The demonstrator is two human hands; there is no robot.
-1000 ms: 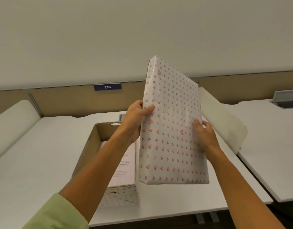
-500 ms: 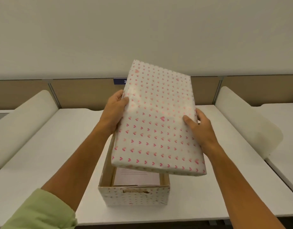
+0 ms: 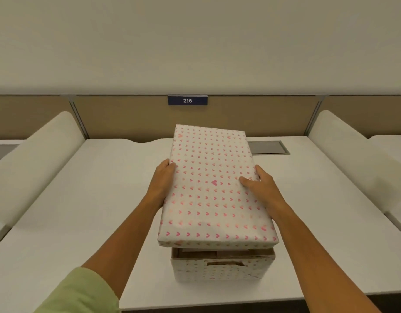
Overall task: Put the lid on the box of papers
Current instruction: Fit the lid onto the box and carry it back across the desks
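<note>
Pink-heart paper covers the lid, which you hold above the box in the lower middle of the frame. Your left hand and right hand clasp its long sides. Now level it and lower it squarely, I think.

The box stood on the counter. The lid lay above it, askew, between the left hand and right hand. Behind stood a partition.
</note>
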